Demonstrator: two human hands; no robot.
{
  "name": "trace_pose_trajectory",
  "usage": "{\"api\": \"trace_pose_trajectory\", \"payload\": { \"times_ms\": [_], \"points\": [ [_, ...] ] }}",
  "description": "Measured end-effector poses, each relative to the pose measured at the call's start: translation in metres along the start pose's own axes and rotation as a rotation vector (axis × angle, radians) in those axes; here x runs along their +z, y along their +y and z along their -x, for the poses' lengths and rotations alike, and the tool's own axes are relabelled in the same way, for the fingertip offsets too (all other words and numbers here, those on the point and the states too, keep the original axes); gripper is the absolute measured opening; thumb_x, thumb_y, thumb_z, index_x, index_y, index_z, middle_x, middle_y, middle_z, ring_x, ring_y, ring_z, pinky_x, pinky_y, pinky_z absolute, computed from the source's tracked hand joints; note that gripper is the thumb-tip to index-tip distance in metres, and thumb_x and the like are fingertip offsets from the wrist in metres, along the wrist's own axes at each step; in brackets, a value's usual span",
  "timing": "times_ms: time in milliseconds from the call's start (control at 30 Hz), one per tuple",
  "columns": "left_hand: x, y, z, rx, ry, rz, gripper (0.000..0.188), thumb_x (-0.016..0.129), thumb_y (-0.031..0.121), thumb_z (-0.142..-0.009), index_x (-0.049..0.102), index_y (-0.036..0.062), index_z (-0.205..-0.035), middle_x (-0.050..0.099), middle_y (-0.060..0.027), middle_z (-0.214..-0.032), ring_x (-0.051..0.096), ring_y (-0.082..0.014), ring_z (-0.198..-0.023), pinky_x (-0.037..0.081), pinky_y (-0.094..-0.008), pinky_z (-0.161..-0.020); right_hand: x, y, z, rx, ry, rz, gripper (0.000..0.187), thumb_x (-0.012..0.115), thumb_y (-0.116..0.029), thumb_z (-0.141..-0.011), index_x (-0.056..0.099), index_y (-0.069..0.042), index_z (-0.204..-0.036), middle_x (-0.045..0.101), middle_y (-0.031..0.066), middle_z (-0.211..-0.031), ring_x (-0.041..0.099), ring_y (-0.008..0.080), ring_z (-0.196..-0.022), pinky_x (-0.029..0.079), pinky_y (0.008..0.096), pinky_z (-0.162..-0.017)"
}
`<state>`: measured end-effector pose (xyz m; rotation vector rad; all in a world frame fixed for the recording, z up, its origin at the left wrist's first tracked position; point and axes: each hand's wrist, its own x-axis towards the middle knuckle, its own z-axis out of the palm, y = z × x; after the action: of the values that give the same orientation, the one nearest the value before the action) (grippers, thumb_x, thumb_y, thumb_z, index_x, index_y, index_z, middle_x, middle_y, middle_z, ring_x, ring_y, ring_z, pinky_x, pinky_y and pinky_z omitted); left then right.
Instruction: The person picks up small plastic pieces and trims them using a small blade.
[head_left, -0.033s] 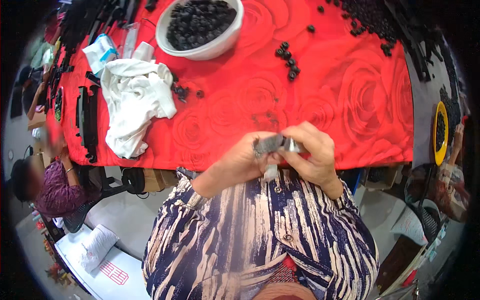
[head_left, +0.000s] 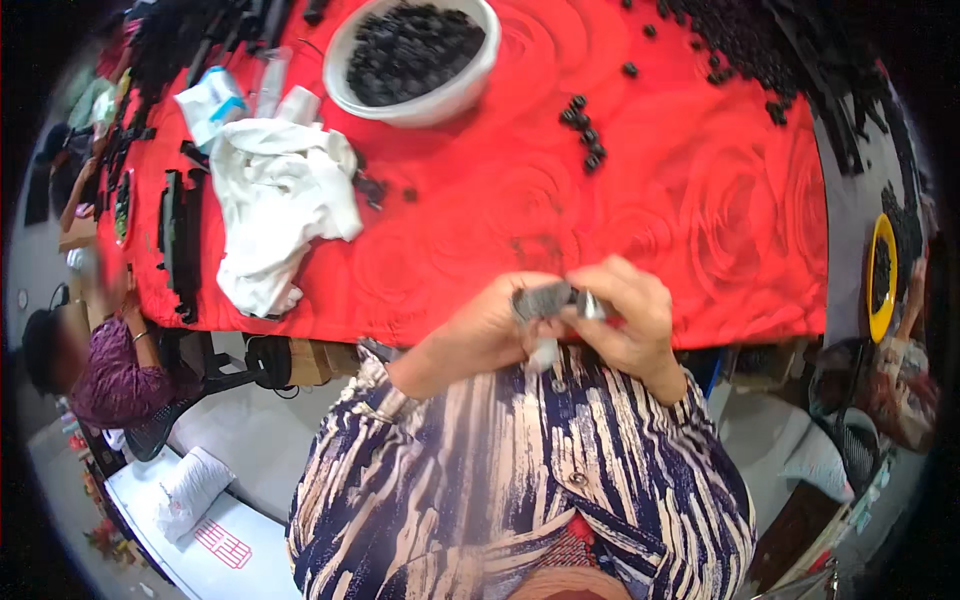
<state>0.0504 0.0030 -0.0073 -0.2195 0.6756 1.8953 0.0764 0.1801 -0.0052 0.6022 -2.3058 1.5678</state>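
At the near edge of the red table my left hand (head_left: 505, 320) is closed around a dark grey, blocky piece (head_left: 543, 299) with a rough-looking face. My right hand (head_left: 632, 315) meets it from the other side, fingers pinched on a small shiny metal-looking piece (head_left: 591, 305) with a dark end toward the grey one. Blur hides their exact kind and whether the two pieces are joined. Just below the fingers of my left hand shows a small whitish piece (head_left: 545, 354); what it is I cannot tell.
A white bowl (head_left: 487, 70) of small black parts stands at the back. Left of it lie a white cloth (head_left: 285, 200), a blue-and-white packet (head_left: 212, 103) and black strips (head_left: 180, 245). Loose black parts (head_left: 588, 135) are scattered right. A person in purple (head_left: 125, 375) sits at left.
The table and its things appear slightly lower and further right in the picture. My hands stay together on the same pieces, with only a small shift.
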Motion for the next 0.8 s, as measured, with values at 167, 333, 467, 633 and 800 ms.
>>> {"api": "trace_pose_trajectory", "payload": {
  "times_ms": [167,333,467,633,800],
  "points": [
    [-0.016,-0.007,-0.006,0.001,-0.169,0.088,0.021,0.055,0.02,-0.088,0.06,0.0026,-0.098,0.064,-0.0056,-0.09,0.062,-0.0165,-0.078,0.053,-0.0336,-0.068,0.003,-0.003,0.003,-0.361,0.085,0.303,0.029,0.068,-0.001,-0.061,0.061,0.005,-0.089,0.05,0.0062,-0.062,0.044,0.0201,-0.047,0.033,0.033,-0.043],
    [-0.015,-0.004,0.001,0.075,-0.142,0.002,0.024,0.054,0.021,-0.089,0.059,0.0009,-0.1,0.062,-0.0055,-0.085,0.06,-0.0145,-0.074,0.05,-0.0274,-0.063,0.007,-0.01,-0.004,-0.44,0.101,0.312,0.022,0.068,-0.001,-0.066,0.061,0.003,-0.086,0.047,0.0047,-0.059,0.042,0.017,-0.045,0.028,0.0312,-0.041],
    [-0.002,0.008,0.01,0.393,0.127,-0.192,0.02,0.054,0.013,-0.089,0.06,0.0,-0.102,0.062,-0.0074,-0.084,0.061,-0.0159,-0.063,0.05,-0.0268,-0.05,0.012,0.0,0.0,-0.324,0.191,0.253,0.018,0.068,0.003,-0.065,0.059,0.001,-0.081,0.048,0.0052,-0.059,0.043,0.0195,-0.045,0.032,0.0317,-0.042],
    [0.006,0.095,0.019,0.771,0.449,-0.61,0.023,0.046,0.01,-0.09,0.059,-0.0043,-0.103,0.061,-0.0122,-0.083,0.058,-0.018,-0.051,0.05,-0.0302,-0.044,0.011,0.008,0.009,-0.131,0.198,0.228,0.013,0.065,0.004,-0.071,0.058,-0.001,-0.081,0.049,0.0076,-0.06,0.046,0.0201,-0.048,0.036,0.0303,-0.045],
    [-0.004,0.162,0.004,1.035,0.597,-0.846,0.028,0.056,0.008,-0.087,0.056,-0.0044,-0.112,0.062,-0.0087,-0.082,0.058,-0.0108,-0.059,0.046,-0.023,-0.051,0.01,0.005,0.006,-0.012,0.192,0.208,0.014,0.068,0.001,-0.07,0.057,-0.003,-0.079,0.045,0.0074,-0.057,0.046,0.0218,-0.047,0.035,0.0327,-0.044]
  ]
}}
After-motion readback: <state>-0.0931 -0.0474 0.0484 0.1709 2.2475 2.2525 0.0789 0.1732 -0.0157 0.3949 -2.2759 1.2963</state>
